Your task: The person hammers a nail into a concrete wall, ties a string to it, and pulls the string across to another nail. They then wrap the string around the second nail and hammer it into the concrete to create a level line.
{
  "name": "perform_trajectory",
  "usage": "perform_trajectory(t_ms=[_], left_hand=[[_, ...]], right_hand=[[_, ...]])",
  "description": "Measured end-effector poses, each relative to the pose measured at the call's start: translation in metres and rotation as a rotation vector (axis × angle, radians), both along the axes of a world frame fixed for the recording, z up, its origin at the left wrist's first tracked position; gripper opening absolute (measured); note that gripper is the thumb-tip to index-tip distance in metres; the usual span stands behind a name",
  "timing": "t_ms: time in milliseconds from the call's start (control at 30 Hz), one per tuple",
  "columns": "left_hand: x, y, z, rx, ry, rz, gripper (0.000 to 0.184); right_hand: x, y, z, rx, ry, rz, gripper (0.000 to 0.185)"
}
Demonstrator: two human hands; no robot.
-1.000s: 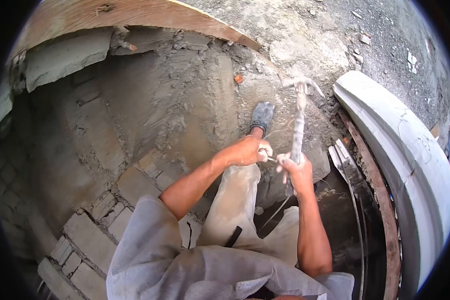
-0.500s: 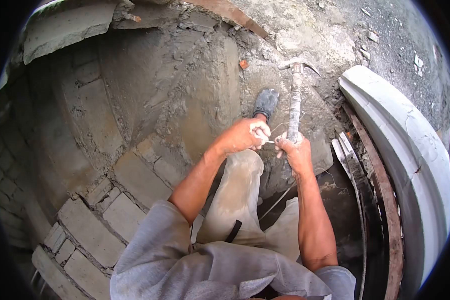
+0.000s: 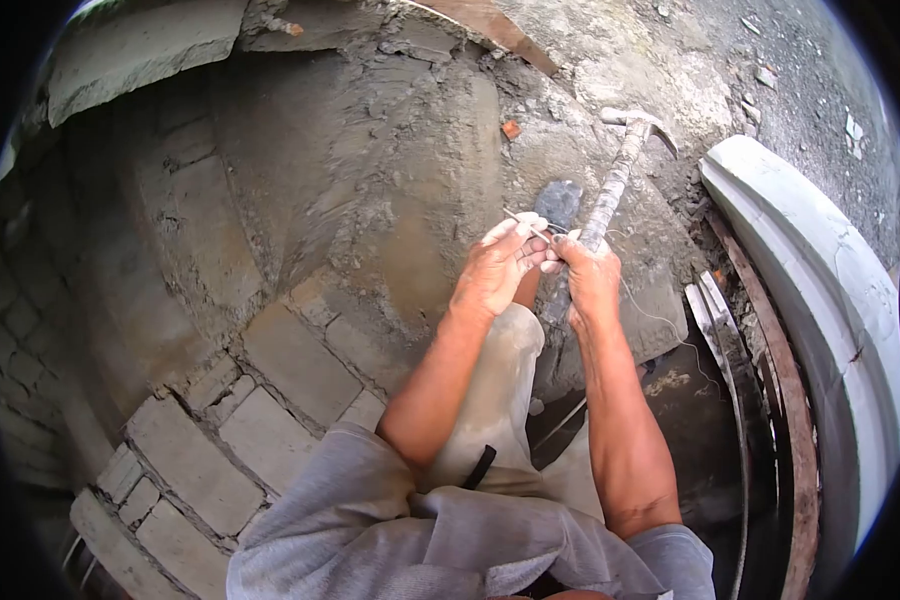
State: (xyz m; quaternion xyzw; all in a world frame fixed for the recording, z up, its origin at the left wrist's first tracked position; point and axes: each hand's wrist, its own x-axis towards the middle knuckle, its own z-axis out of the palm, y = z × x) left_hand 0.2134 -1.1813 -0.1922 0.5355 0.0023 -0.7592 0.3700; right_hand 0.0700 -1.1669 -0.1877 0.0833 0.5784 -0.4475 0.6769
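My right hand (image 3: 590, 278) is wrapped round the lower handle of a claw hammer (image 3: 615, 185), whose metal head points away from me. The hammer's handle is pale and looks wrapped or coated with dried mortar. Beside it, my left hand (image 3: 495, 268) pinches a thin, nail-like rod (image 3: 526, 226) between dusty fingertips. The fingertips of both hands nearly meet at the rod. A thin string (image 3: 650, 316) trails from near my right hand in a loose curve down to the right.
My shoe (image 3: 560, 200) stands on rough concrete just beyond my hands. A block wall (image 3: 270, 430) lies at the left. Long white curved moulding (image 3: 810, 270), a rusty board (image 3: 775, 400) and narrow strips (image 3: 715, 320) are at the right. A brick chip (image 3: 511, 130) lies ahead.
My left hand has turned palm-up, its fingers opening a little around the rod, which now points up and left. The hammer has tilted to the right. More string hangs loose at the right.
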Motion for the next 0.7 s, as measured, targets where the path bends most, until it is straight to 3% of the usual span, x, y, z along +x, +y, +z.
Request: perform_trajectory(t_ms=[33,167,233,333,533,700], left_hand=[[-0.004,0.001,0.001,0.018,-0.089,0.007,0.031],[0.003,-0.007,-0.006,-0.011,-0.046,-0.083,0.031],[0.014,-0.027,-0.01,-0.014,-0.202,-0.109,0.029],[0.053,-0.075,-0.036,-0.1,-0.162,-0.002,0.021],[0.109,-0.182,-0.077,-0.084,-0.282,0.058,0.025],[0.112,-0.225,-0.09,-0.081,-0.137,0.029,0.032]], right_hand=[[0.003,-0.002,-0.001,0.001,0.002,0.006,0.011],[0.01,-0.004,0.0,0.013,0.012,0.023,0.011],[0.005,-0.003,0.007,0.008,0.022,0.083,0.01],[-0.017,0.009,0.017,0.019,0.024,0.215,0.01],[-0.036,0.035,0.025,0.007,0.102,0.293,0.03],[-0.034,0.041,0.027,-0.033,0.065,0.305,0.028]])
